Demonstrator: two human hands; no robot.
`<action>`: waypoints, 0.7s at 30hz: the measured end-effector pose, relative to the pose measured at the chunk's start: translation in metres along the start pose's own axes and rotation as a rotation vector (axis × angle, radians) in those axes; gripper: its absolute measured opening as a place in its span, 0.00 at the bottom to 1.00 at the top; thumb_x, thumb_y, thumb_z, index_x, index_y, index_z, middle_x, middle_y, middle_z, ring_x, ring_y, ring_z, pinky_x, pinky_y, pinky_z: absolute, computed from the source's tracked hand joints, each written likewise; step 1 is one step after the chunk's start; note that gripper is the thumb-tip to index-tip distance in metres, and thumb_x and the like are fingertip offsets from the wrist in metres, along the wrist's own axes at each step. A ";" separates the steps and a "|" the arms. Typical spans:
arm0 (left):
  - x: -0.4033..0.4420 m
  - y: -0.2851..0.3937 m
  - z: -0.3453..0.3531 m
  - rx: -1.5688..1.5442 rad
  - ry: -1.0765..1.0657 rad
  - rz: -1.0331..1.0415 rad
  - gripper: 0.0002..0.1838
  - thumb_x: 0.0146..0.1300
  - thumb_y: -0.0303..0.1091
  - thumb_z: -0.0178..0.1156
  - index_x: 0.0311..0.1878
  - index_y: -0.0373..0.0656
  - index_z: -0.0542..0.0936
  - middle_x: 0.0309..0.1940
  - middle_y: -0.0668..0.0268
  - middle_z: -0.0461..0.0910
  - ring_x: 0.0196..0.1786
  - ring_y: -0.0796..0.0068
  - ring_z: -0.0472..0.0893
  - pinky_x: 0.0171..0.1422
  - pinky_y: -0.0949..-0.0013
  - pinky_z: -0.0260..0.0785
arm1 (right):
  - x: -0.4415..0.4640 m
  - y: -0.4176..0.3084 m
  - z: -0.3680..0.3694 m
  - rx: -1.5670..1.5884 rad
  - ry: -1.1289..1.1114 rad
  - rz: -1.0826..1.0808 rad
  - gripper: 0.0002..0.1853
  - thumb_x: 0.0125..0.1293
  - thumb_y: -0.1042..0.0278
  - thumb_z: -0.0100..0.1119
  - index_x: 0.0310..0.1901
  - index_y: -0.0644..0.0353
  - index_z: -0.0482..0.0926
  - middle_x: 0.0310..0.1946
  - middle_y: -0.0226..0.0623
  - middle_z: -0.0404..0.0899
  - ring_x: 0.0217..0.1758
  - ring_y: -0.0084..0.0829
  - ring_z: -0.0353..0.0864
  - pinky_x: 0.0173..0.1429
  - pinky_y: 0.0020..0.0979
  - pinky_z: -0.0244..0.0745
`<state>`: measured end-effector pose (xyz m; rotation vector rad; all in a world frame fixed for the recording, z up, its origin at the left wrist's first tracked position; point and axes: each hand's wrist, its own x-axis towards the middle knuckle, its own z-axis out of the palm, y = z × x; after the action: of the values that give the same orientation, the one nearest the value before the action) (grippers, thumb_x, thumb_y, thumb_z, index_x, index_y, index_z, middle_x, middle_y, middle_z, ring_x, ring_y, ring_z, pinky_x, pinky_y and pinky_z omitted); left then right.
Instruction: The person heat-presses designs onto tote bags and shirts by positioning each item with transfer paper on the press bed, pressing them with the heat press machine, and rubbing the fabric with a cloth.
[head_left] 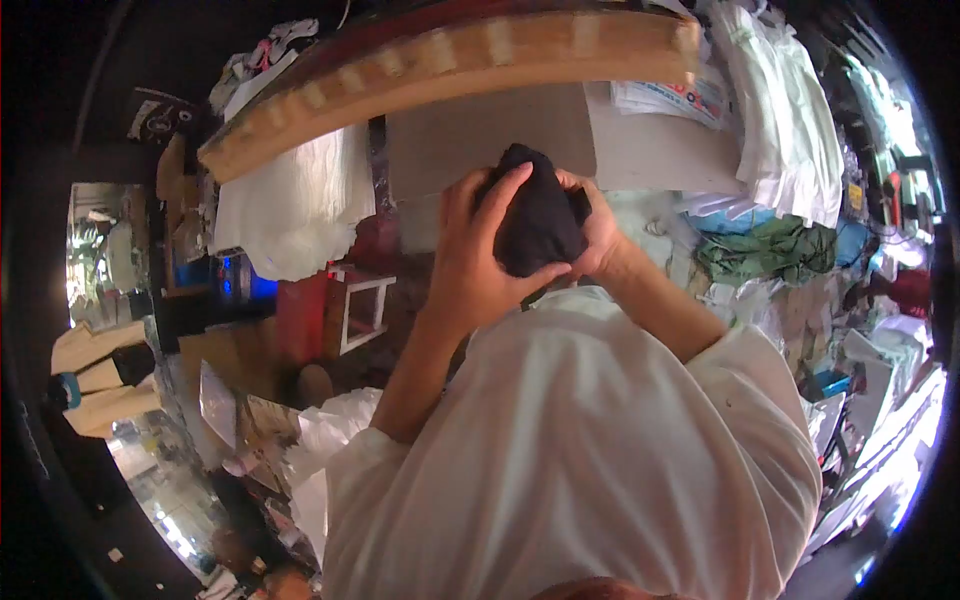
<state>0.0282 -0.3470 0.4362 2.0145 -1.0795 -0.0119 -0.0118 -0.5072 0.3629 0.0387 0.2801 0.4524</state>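
A black bundle, seemingly folded or wadded cloth (538, 225), is held up in front of my chest between both hands. My left hand (468, 245) wraps its left side, with the thumb along the lower edge and a finger over the upper part. On the other side, my right hand (600, 228) closes around the bundle's right edge; some of its fingers are hidden behind the dark material. Behind the bundle lies a grey-brown board or sheet (480, 135).
A wooden beam (450, 60) crosses the top. White cloth hangs at left (295, 200) and in a white stack (785, 110) at right. A green cloth heap (770, 250) lies below that stack. A red-and-white stool-like object (335, 310) stands at lower left.
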 end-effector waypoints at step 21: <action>-0.134 -0.169 -0.003 -0.805 -0.317 -0.571 0.38 0.63 0.56 0.61 0.67 0.40 0.67 0.60 0.52 0.72 0.56 0.65 0.75 0.61 0.65 0.67 | 0.008 -0.085 0.061 -0.683 0.146 -1.060 0.21 0.60 0.78 0.51 0.57 0.69 0.68 0.54 0.50 0.72 0.52 0.40 0.74 0.50 0.36 0.77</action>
<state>0.0600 -0.2036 0.2782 1.5128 -0.4990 -0.9355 0.0480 -0.5790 0.4112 -0.7827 0.2399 -0.5252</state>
